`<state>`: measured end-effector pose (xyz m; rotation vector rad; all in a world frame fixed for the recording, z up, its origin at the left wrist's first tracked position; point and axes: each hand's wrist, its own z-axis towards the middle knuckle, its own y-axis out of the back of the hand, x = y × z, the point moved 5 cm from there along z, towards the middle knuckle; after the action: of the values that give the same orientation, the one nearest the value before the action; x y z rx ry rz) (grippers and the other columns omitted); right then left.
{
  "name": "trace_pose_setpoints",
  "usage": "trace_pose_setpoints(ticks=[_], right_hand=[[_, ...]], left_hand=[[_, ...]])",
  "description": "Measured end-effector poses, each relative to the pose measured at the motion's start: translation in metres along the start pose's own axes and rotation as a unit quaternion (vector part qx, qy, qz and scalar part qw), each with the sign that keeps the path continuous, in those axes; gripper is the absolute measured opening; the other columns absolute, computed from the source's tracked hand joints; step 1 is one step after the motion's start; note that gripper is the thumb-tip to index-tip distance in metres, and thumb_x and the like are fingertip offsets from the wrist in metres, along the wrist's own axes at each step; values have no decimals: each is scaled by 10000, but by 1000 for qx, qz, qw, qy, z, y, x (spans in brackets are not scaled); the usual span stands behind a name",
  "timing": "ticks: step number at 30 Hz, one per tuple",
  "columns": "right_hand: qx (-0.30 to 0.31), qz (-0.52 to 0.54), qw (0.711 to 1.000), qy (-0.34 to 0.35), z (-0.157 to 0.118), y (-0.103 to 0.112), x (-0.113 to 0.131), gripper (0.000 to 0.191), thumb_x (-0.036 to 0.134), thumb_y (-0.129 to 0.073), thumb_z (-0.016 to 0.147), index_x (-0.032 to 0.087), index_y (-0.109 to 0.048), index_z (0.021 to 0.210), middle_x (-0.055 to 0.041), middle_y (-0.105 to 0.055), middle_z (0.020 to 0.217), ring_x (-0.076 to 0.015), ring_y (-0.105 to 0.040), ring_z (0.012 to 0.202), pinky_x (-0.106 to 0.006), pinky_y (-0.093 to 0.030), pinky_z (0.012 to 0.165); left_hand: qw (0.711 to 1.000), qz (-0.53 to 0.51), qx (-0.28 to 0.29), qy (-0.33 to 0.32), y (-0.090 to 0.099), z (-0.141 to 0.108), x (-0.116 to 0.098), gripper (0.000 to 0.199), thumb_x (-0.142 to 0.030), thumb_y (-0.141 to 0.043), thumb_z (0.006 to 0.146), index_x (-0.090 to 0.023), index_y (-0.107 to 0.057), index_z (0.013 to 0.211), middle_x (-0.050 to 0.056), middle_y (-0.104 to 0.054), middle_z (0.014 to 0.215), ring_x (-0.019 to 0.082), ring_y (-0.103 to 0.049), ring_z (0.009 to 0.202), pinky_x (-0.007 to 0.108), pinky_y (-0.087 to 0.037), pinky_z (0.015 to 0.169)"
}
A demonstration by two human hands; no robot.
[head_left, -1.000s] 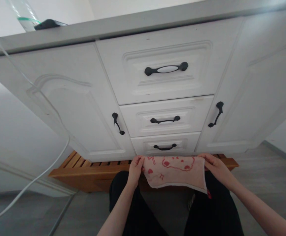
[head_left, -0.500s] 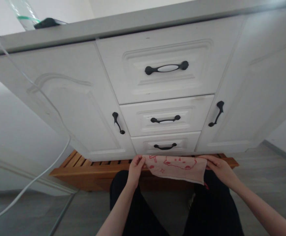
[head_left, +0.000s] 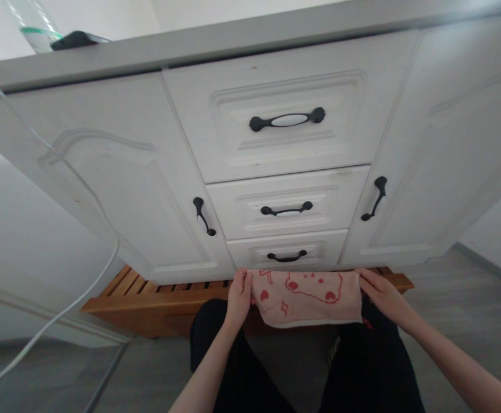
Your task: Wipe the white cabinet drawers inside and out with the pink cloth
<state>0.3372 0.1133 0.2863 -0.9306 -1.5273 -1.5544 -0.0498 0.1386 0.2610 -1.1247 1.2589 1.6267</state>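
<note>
A pink towel (head_left: 310, 298) with red outline drawings, among them hearts and a star, hangs stretched between my hands above my knees. My left hand (head_left: 239, 295) pinches its upper left corner. At the upper right corner my right hand (head_left: 381, 292) grips it, thumb and fingers closed. The towel's top edge is taut and its lower edge drops loosely in front of the wooden bench. A small red bit shows below its right corner.
A white cabinet with drawers (head_left: 291, 149) and dark handles stands ahead, above a slatted wooden bench (head_left: 147, 310). A white cable (head_left: 90, 287) runs down the left side. On the countertop (head_left: 216, 40) are a dark phone-like object (head_left: 78, 39) and a clear plastic item (head_left: 35, 26).
The towel's lower part has swung down and more of its printed face shows. Both hands keep hold of its corners. The view has shifted slightly.
</note>
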Motion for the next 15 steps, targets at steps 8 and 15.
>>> trace_pose_setpoints(ticks=[8,15], right_hand=[[-56,21,998,17,4,1,-3,378,578,-534,839,231,-676,887,-78,-757,977,-286,-680,934,-420,-556,900],[-89,127,985,-72,2,-14,-5,379,598,-581,788,255,-725,856,-85,-778,1047,-329,-666,1128,-458,-531,993]], left_hand=[[999,18,-16,-22,4,0,-8,276,-528,-539,865,-258,-585,893,13,-626,776,241,-573,770,359,-375,765],[992,-102,1,74,-7,2,12,413,-632,-658,776,-230,-631,867,18,-665,858,219,-599,860,349,-447,848]])
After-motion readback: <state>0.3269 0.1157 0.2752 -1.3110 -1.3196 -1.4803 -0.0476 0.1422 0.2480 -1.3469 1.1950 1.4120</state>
